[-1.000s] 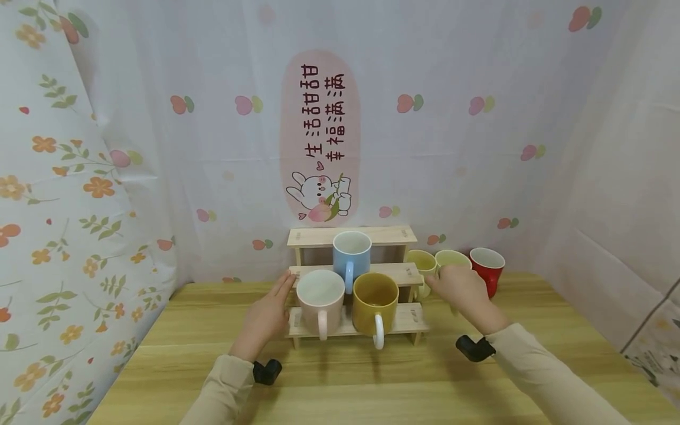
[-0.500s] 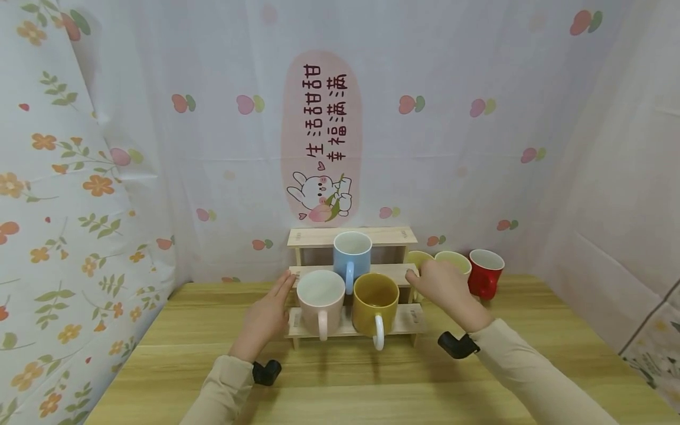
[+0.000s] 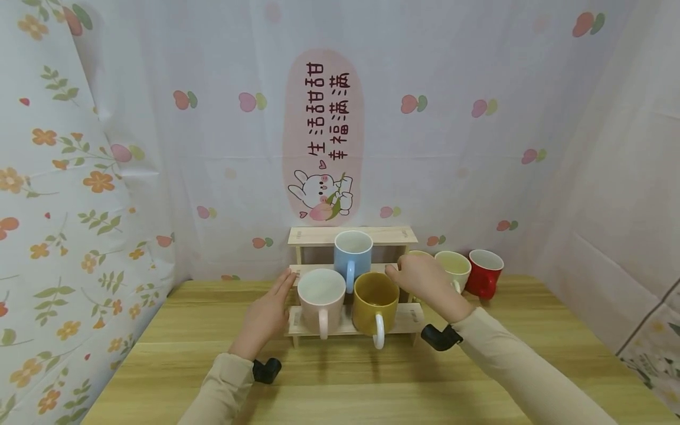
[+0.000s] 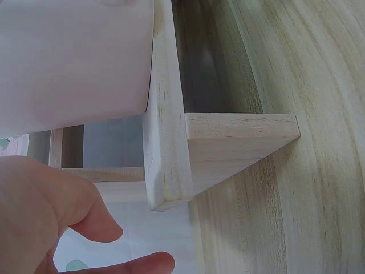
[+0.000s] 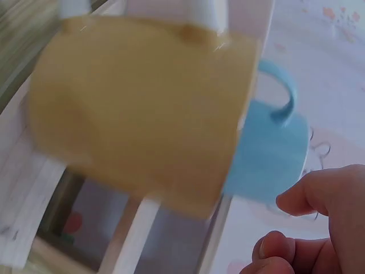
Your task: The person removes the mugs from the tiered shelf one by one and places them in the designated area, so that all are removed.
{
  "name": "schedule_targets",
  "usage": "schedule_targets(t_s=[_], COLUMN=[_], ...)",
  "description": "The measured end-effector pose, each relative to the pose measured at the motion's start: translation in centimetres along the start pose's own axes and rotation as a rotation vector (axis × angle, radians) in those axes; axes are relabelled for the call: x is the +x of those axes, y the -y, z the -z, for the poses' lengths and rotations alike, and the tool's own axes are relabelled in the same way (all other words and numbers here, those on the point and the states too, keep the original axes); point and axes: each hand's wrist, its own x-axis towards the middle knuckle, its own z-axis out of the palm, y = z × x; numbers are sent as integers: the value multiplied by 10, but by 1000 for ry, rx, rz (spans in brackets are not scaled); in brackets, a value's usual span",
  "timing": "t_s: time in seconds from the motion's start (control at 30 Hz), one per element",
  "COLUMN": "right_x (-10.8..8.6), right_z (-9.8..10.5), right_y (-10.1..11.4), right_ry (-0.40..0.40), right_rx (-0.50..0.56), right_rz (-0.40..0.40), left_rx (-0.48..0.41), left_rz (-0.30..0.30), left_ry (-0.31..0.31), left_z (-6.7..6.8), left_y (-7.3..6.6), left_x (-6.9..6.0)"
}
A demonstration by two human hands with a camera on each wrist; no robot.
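Observation:
A small three-step wooden rack (image 3: 313, 236) stands on the table. A pale pink mug (image 3: 321, 304) and a mustard-yellow mug (image 3: 366, 319) with a white handle sit on its lowest step. Behind them, the light blue mug (image 3: 353, 260) is on the middle step. At the rack's left end my left hand (image 3: 268, 313) has its fingers extended, touching the middle board; it holds nothing. My right hand (image 3: 427, 280) hovers over the right end, just right of the blue mug, with nothing in it. In the right wrist view its thumb and loosely bent fingers (image 5: 274, 245) are apart.
Right of the rack stand a red mug (image 3: 484, 277), a pale green-yellow mug (image 3: 454, 268) and a yellow mug (image 3: 419, 254) mostly covered by my right hand. A patterned cloth (image 3: 228, 136) hangs close behind the rack. The wood-grain table (image 3: 319, 378) extends in front.
My right hand has moved left from above the pale green-yellow mug, over the rack's right end, toward the blue mug. My left hand has stayed at the rack's left end.

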Motion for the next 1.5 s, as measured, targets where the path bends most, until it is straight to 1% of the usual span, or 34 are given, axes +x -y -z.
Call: schedule_targets(t_s=[0.07, 0.2, 0.3, 0.47, 0.63, 0.77, 0.9, 1.07, 1.23, 1.37, 1.5], right_x=[2, 6, 8, 11, 15, 17, 17, 20, 19, 17, 15], right_z=[1, 1, -1, -5, -8, -13, -20, -27, -36, -44, -50], right_y=[8, 25, 35, 48, 57, 62, 65, 71, 72, 72, 72], right_ry=[0, -33, -51, -63, -42, -21, -25, -43, -78, -137, -202], right_rx=[-25, 5, 47, 30, 28, 19, 42, 67, 129, 189, 201], right_rz=[21, 59, 63, 61, 41, 28, 27, 11, -6, -30, -49], left_rx=[2, 5, 4, 4, 5, 2, -5, -9, -11, -12, -13], left_rz=[-12, -25, -31, -33, -30, -22, -22, -24, -31, -32, -31], left_ry=[-12, -24, -26, -27, -28, -12, -10, -27, -20, -18, -16], left_z=[1, 1, 0, 0, 2, 2, 1, 2, 2, 1, -1], left_y=[0, 1, 2, 2, 2, 2, 3, 5, 4, 3, 3], left_x=[1, 2, 2, 2, 3, 4, 4, 4, 2, 0, 0])
